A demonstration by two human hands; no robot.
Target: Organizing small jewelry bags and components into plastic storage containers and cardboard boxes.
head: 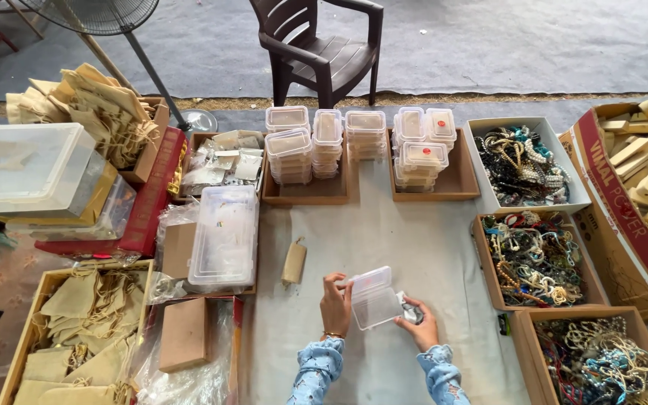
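Observation:
My left hand (335, 304) grips the left edge of a small clear plastic box (375, 298) with its hinged lid standing open. At the box's right side, my right hand (418, 324) holds its lower corner, with something small and dark-and-white tucked under the fingers. Both hands hover over a grey cloth (384, 232) on the table. A small beige drawstring pouch (293, 262) lies on the cloth to the left of my hands.
Stacks of clear lidded boxes (328, 142) sit in cardboard trays at the back. Trays of beaded jewellery (535, 259) line the right. Beige pouches (84, 319) fill a box at left, beside a clear organiser case (225, 234). A dark plastic chair (324, 52) stands behind.

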